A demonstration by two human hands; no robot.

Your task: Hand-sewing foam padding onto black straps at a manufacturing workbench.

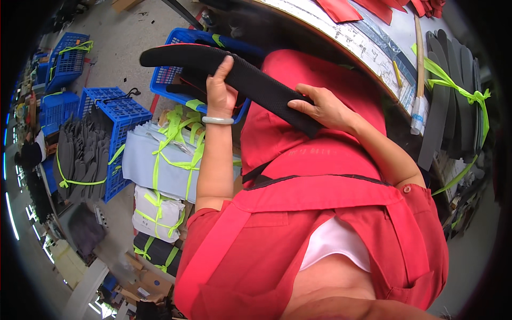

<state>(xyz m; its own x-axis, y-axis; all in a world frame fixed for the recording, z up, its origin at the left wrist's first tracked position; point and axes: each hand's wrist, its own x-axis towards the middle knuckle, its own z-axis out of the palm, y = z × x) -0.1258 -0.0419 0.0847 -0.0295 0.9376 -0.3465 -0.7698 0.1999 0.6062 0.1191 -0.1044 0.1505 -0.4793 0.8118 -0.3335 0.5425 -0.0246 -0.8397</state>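
Observation:
A long black fabric strip [258,88] with a mesh-like texture lies slantwise across my red apron [298,69]. Its rounded left end curves out over a blue plastic basket [181,37], and some red shows along its upper edge. My left hand [221,90] grips the strip left of its middle, thumb on top and fingers underneath. Near the lower right end, my right hand [325,106] pinches it, with thumb and fingertips at the upper face. More dark pieces [194,80] lie in the basket below the strip, partly hidden by it and my left hand.
A worktable [368,53] at upper right bears red pieces [338,9], a wooden stick [419,64] and a yellow pencil [397,73]. Beside it are tied grey strips [453,90]. At left stand tied light-blue sheets [141,154], more blue baskets [120,112] and a grey bundle [80,154].

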